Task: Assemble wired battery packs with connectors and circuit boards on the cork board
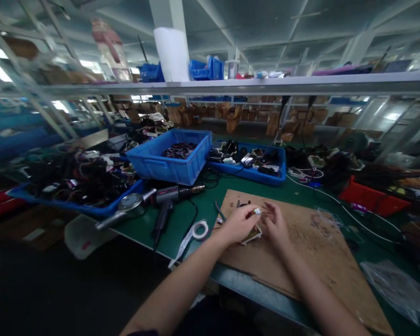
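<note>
Over the brown work board, my left hand [238, 223] is closed in a pinch on a small white-and-yellow piece [257, 211]. Just below its fingers lies a white-edged frame with a greenish inside [252, 236], partly covered by the hand. Close by on the right, my right hand [276, 227] has its fingers bent in towards that small piece. Its fingertips are blurred, and what they grip is too small to make out. A dark tool handle [220, 211] lies left of my left hand, at the board's edge.
The brown board [301, 252] lies on a green table. To the left are a tape roll [200, 230], a heat gun [166, 200] and a round metal-topped device [130, 202]. Blue bins [161, 165] with wires and parts stand behind. A plastic bag [397, 284] lies right.
</note>
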